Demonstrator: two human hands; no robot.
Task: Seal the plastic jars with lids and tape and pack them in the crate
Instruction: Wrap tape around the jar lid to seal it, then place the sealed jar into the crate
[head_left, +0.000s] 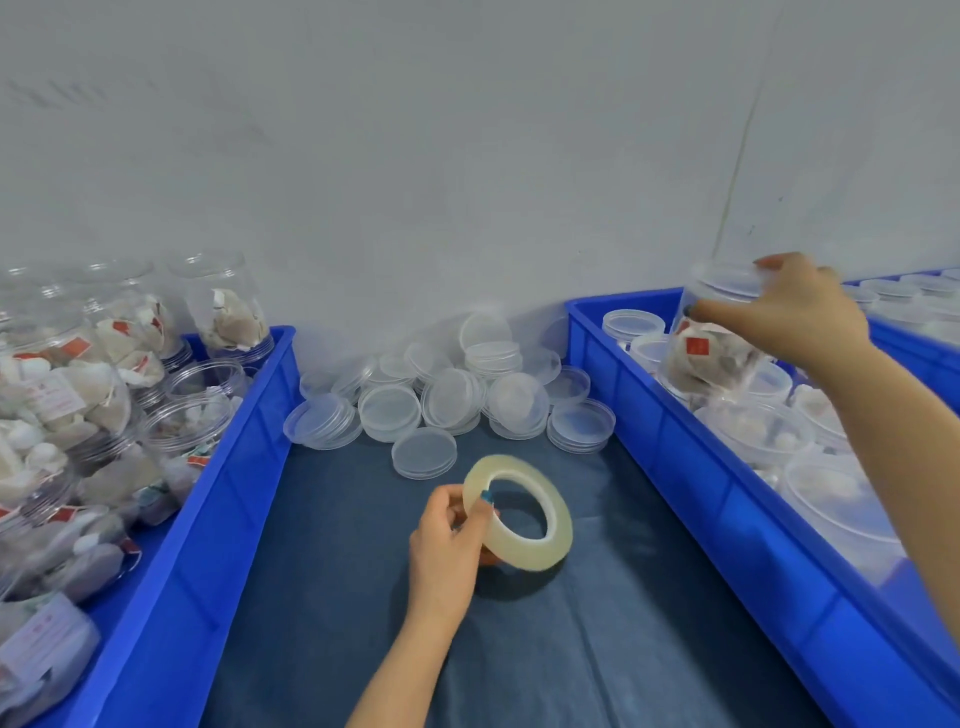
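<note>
My left hand (449, 545) grips a roll of clear tape (519, 512), tilted on edge above the dark blue mat. My right hand (800, 312) holds a lidded clear plastic jar (711, 338) by its top, over the blue crate on the right (675, 441). The jar holds pale bags with red labels. Several lidded jars stand in that crate. A pile of loose clear lids (447, 400) lies against the wall, behind the tape.
A blue crate on the left (218, 493) is full of open jars (197, 415) stuffed with pale bags. A second blue crate (914, 353) with lidded jars sits at the far right. A grey wall closes the back.
</note>
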